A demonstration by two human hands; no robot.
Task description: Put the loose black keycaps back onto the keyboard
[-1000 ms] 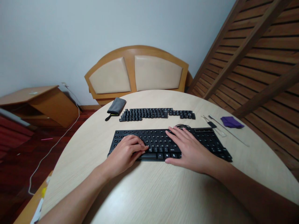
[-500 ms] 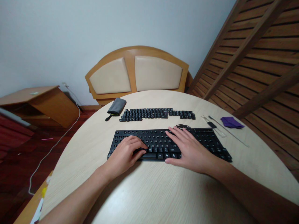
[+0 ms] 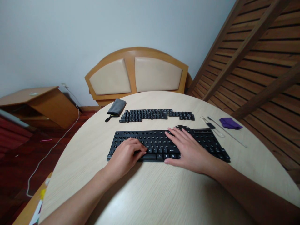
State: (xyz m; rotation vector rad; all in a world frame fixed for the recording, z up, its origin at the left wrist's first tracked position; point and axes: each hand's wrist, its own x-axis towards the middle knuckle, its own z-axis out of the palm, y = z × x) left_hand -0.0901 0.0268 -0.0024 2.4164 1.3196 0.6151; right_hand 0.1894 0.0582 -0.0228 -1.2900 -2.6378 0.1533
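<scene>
A black keyboard (image 3: 153,137) lies on the table in front of me; many upper positions are bare of keycaps, while caps fill part of the two lowest rows. My left hand (image 3: 129,151) is closed in a pinch, thumb and forefinger meeting at a black keycap in the second row from the bottom, which the fingers mostly hide. Resting on the keyboard's right half is my right hand (image 3: 185,148), open, fingers spread over the deck and thumb by the front edge. Loose black keycaps (image 3: 150,114) stand in rows behind the keyboard.
A grey pouch (image 3: 117,107) sits left of the loose keycaps. To the right lie a wire keycap puller (image 3: 210,125), a long thin brush (image 3: 227,132) and a purple cloth (image 3: 230,123). A coiled cable (image 3: 182,127) is behind the keyboard. A padded wooden headboard (image 3: 137,72) stands beyond the round table (image 3: 140,193).
The view has shifted very slightly. Both hands keep nearly the same places on the keyboard, and the left fingers have moved only a little at the keycap.
</scene>
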